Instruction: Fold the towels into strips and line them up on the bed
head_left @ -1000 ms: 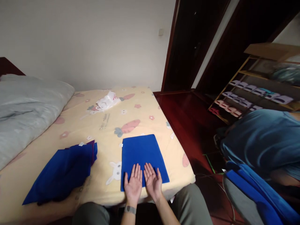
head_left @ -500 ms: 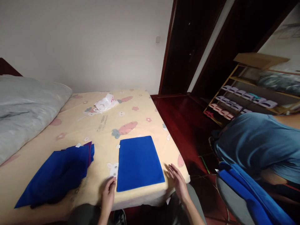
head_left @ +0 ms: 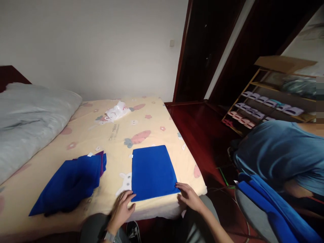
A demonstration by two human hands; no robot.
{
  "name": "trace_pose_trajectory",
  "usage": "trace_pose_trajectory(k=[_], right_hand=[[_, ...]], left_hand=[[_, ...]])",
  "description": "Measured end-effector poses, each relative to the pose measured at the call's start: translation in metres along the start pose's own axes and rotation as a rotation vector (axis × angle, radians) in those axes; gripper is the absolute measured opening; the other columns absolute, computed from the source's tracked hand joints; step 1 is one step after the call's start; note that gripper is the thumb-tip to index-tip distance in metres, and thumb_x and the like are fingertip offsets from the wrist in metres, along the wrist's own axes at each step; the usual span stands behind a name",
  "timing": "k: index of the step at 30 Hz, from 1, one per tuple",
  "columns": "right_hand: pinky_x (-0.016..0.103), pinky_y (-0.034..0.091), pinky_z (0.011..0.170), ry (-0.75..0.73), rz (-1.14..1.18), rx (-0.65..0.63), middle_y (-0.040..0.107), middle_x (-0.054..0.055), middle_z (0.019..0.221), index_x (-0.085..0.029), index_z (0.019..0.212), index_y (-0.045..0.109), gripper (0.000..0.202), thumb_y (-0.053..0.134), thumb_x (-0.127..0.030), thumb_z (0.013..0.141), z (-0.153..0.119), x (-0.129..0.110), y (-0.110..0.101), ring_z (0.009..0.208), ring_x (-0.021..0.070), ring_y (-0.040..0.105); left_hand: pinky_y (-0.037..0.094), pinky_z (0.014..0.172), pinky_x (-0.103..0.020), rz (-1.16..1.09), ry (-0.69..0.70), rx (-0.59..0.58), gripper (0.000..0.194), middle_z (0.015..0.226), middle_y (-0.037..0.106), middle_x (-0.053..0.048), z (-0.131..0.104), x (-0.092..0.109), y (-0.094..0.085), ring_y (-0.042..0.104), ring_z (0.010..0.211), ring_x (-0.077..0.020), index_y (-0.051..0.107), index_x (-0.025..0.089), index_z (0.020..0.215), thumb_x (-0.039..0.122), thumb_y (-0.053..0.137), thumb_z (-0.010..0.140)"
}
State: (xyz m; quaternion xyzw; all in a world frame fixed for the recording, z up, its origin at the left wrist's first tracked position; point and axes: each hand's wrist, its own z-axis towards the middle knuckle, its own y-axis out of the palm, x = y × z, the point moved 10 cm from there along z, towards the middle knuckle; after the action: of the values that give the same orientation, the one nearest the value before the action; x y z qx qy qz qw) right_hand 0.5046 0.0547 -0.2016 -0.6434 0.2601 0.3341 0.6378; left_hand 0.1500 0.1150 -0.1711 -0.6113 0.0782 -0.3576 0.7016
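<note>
Both hands [head_left: 123, 206] [head_left: 190, 197] moved inward, loosely curled, seemingly touching the blue cloth [head_left: 154, 172].

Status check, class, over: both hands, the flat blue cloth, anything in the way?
Left hand at near-left corner, right hand at near-right. Flat blue cloth on bed. Crumpled blue cloth to the left, apart, not in the way.
</note>
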Motion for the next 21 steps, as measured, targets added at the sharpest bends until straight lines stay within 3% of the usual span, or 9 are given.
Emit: trace_pose_trajectory(k=[3, 10, 17, 21], right_hand=[[0.045, 0.044, 0.11, -0.034, -0.084, 0.019, 0.063, 0.011, 0.135, -0.023, 0.128, 0.064, 0.039, 0.053, -0.025, 0.091, 0.001, -0.004, -0.001, 0.126, 0.0259, 0.057], [0.044, 0.05, 0.102, -0.144, -0.296, 0.066, 0.068, 0.008, 0.127, -0.025, 0.125, 0.066, 0.034, 0.048, -0.022, 0.096, 0.002, -0.019, 0.0, 0.118, 0.0257, 0.062], [0.046, 0.048, 0.103, -0.142, -0.242, 0.034, 0.068, 0.008, 0.128, -0.024, 0.124, 0.066, 0.035, 0.053, -0.024, 0.091, 0.004, -0.017, 0.001, 0.12, 0.0281, 0.061], [0.046, 0.048, 0.102, -0.074, -0.137, 0.072, 0.071, 0.008, 0.121, -0.025, 0.117, 0.069, 0.03, 0.049, -0.03, 0.095, 0.009, -0.012, -0.005, 0.115, 0.0276, 0.063]], left_hand=[[0.056, 0.094, -0.038, 0.057, 0.03, 0.023, 0.03, 0.116, 0.069, -0.006, 0.002, 0.002, -0.001, 0.065, 0.108, -0.0229, 0.069, 0.03, 0.116, 0.025, 0.058, 0.088], [0.053, 0.097, -0.041, 0.177, 0.124, 0.069, 0.036, 0.116, 0.071, -0.005, -0.002, 0.014, -0.002, 0.065, 0.109, -0.0223, 0.07, 0.027, 0.114, 0.012, 0.048, 0.089], [0.055, 0.094, -0.042, 0.003, 0.028, 0.03, 0.025, 0.113, 0.072, -0.007, 0.003, 0.003, -0.006, 0.065, 0.108, -0.0236, 0.071, 0.028, 0.109, 0.024, 0.052, 0.093], [0.055, 0.094, -0.041, -0.134, -0.053, 0.037, 0.02, 0.108, 0.072, -0.008, 0.007, -0.008, -0.003, 0.066, 0.106, -0.0236, 0.071, 0.026, 0.101, 0.032, 0.053, 0.095]])
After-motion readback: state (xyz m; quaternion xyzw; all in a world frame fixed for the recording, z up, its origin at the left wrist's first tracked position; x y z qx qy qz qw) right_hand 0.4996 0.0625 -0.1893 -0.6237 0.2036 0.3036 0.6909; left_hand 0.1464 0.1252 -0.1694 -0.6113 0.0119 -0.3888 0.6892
